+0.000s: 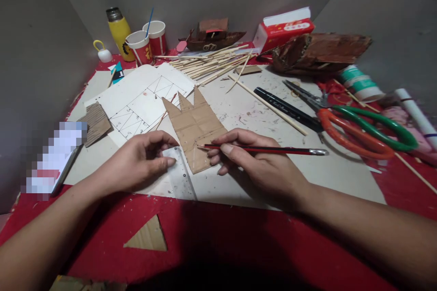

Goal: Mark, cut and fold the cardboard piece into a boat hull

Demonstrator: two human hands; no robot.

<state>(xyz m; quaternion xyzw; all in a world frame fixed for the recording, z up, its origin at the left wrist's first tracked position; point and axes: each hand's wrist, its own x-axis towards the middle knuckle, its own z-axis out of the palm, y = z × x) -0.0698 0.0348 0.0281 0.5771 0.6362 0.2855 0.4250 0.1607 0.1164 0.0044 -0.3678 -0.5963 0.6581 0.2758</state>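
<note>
A piece of brown cardboard [196, 122] with pointed teeth along its far edge lies in the middle. My right hand [252, 154] grips a red and black pencil [273, 149], whose tip is at the cardboard's surface. Some of that hand's fingers rest at the cardboard's right edge. My left hand [145, 159] has its thumb and curled fingers on the top end of a clear ruler [180, 177], beside the cardboard's lower left edge. Behind the cardboard is a white sheet with a drawn line pattern [136, 95].
Scissors [358, 132], a black marker [290, 108] and thin wooden sticks [215, 63] lie beyond my hands. Two model boats [211, 36], cups [139, 47], a yellow bottle [120, 32] and a tissue box [283, 32] stand behind. A phone [56, 159] is at left; a cardboard triangle [148, 235] lies in front.
</note>
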